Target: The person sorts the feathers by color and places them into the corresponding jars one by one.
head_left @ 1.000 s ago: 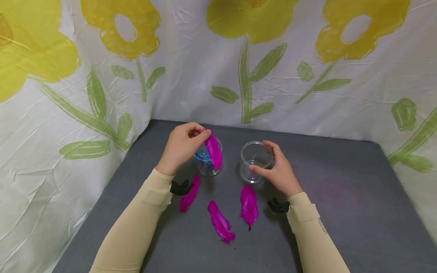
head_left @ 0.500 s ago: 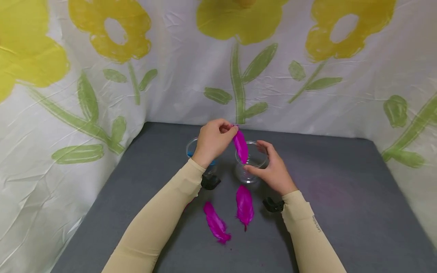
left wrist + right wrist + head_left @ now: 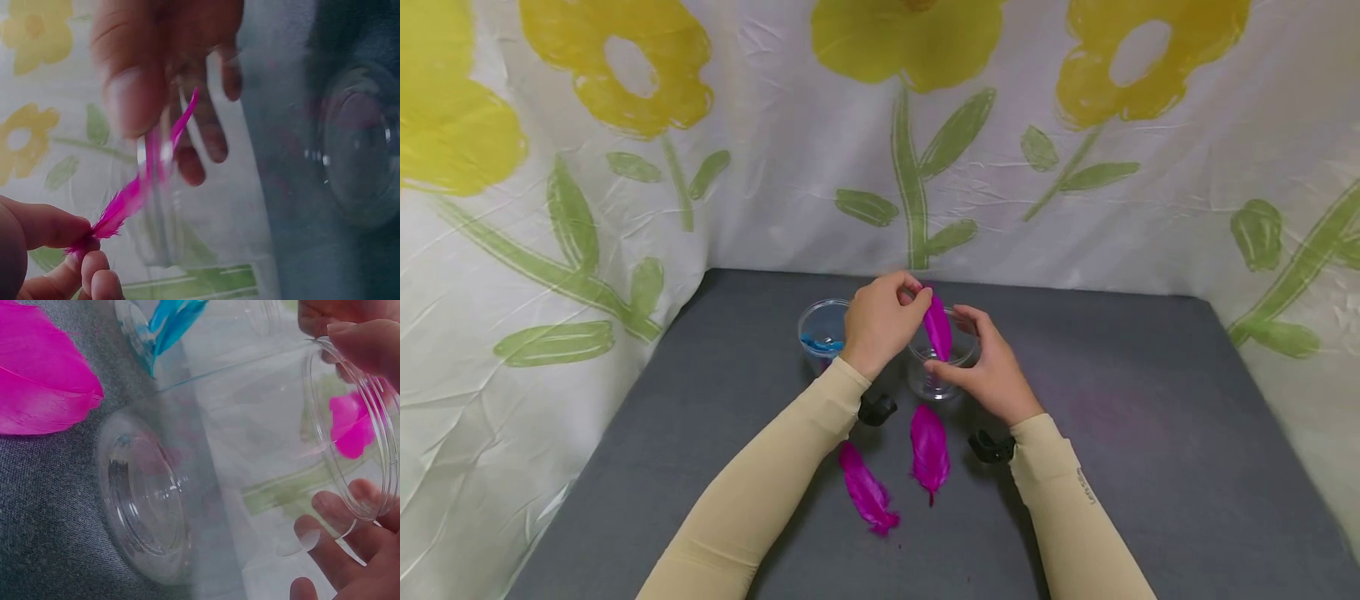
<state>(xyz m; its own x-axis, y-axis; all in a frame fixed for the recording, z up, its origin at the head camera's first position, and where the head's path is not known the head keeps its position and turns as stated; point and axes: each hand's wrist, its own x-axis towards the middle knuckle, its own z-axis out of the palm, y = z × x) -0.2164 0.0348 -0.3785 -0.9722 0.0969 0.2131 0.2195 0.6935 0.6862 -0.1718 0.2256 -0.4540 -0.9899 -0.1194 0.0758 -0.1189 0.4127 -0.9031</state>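
Observation:
My left hand pinches a magenta feather by its end between thumb and fingers. The feather hangs down, its tip just inside the mouth of a clear plastic cup. Around that cup's rim my right hand curls, thumb on the near side and fingers on the far side. The cup stands upright on the table. In the left wrist view the pinched feather slants up toward the right hand. A second clear cup, holding blue feathers, stands left of the first, partly hidden by my left hand.
Two more magenta feathers lie on the dark grey table: one feather just in front of the held cup, another feather nearer and to the left. A white cloth with painted yellow flowers hangs behind the table.
My left hand has carried the feather rightward from over the cup with blue feathers to the other cup, then lowered it slightly into the mouth. The right hand keeps its hold.

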